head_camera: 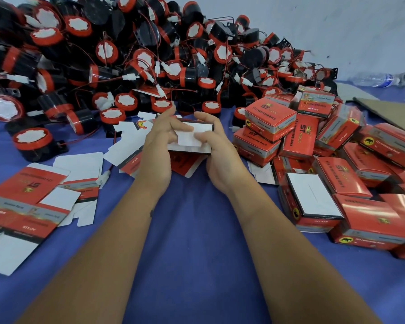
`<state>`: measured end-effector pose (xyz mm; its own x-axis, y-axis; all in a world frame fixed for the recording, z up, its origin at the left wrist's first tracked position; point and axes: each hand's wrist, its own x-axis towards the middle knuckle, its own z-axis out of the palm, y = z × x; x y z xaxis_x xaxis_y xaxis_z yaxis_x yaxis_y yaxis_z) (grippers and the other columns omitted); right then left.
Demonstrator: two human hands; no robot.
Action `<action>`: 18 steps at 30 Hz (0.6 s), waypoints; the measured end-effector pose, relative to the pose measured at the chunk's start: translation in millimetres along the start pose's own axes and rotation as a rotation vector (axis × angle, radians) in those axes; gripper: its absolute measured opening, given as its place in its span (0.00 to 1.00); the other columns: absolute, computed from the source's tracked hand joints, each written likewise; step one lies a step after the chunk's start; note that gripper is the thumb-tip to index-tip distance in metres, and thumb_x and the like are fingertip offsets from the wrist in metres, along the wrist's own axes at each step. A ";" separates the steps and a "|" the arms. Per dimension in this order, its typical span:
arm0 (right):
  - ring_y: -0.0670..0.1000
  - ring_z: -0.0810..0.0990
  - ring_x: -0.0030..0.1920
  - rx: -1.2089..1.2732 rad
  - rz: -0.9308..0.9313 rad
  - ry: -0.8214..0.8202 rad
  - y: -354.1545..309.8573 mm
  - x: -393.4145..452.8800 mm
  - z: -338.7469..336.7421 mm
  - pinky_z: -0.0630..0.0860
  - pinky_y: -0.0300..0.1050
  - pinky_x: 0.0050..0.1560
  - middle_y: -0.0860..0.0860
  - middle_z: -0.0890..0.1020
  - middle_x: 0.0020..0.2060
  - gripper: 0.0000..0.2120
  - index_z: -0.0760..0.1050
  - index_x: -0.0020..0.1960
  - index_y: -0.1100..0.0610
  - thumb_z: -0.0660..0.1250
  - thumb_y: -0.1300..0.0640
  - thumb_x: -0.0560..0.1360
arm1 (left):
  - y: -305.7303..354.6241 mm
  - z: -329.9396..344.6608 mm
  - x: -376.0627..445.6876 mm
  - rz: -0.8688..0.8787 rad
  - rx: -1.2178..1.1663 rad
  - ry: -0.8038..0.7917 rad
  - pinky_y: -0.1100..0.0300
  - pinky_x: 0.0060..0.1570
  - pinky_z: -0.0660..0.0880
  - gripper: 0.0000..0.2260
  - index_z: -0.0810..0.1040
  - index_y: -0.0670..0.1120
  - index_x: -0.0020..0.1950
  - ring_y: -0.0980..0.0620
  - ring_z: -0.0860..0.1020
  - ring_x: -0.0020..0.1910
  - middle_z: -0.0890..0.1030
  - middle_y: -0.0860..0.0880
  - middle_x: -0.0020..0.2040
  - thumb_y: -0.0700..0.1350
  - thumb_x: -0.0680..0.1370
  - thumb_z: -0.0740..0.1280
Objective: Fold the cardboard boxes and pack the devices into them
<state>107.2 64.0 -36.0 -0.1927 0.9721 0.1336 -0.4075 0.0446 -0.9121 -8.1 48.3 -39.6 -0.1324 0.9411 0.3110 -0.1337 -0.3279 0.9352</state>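
Note:
Both of my hands hold one red cardboard box (192, 139) above the blue cloth, its white inner flaps facing me. My left hand (159, 141) grips the box's left side, with its fingers over the white flap. My right hand (216, 146) grips the right side, its fingers curled onto the same flap. A large heap of black-and-red round devices (126, 54) with white connectors and red wires fills the far left and centre. Folded red boxes (337, 164) are piled at the right. Flat unfolded boxes (33, 199) lie at the left.
A blue cloth (197, 242) covers the work surface. One loose device (34, 142) sits at the near left of the heap. A brown cardboard sheet (388, 111) and a plastic water bottle (379, 79) lie at the far right by the pale wall.

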 end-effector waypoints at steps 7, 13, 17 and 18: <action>0.42 0.81 0.50 -0.462 -0.225 0.150 2.4 -4.6 0.9 0.79 0.36 0.47 0.42 0.81 0.50 0.15 0.76 0.56 0.46 0.68 0.64 0.76 | 0.6 -1.1 -1.4 0.117 0.290 -0.010 0.70 0.55 0.74 0.27 0.74 0.61 0.62 0.65 0.72 0.62 0.73 0.56 0.64 0.32 0.74 0.63; 0.36 0.78 0.50 -0.681 -0.359 0.204 5.8 -2.4 2.7 0.73 0.28 0.46 0.32 0.80 0.45 0.13 0.78 0.55 0.45 0.72 0.59 0.74 | -0.9 -11.6 7.6 0.046 0.224 0.064 0.61 0.58 0.78 0.26 0.75 0.56 0.65 0.60 0.77 0.59 0.78 0.56 0.61 0.31 0.74 0.65; 0.35 0.78 0.47 -0.787 -0.391 0.260 8.5 -3.4 1.1 0.74 0.29 0.42 0.32 0.79 0.42 0.11 0.77 0.56 0.44 0.70 0.54 0.75 | -1.4 -12.4 8.4 0.068 0.258 0.062 0.56 0.60 0.78 0.21 0.77 0.54 0.63 0.58 0.78 0.59 0.80 0.56 0.59 0.34 0.76 0.69; 0.35 0.78 0.46 -0.765 -0.370 0.273 6.9 -3.2 -0.4 0.74 0.30 0.42 0.33 0.80 0.43 0.10 0.77 0.57 0.45 0.68 0.54 0.76 | -2.0 -13.8 9.3 0.085 0.271 0.062 0.55 0.61 0.77 0.20 0.77 0.55 0.62 0.59 0.78 0.59 0.80 0.57 0.58 0.35 0.75 0.70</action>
<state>105.4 61.3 -42.9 0.0924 0.8816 0.4629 0.3242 0.4129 -0.8511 -22.6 56.5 -40.9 -0.1931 0.9016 0.3871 0.1469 -0.3635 0.9200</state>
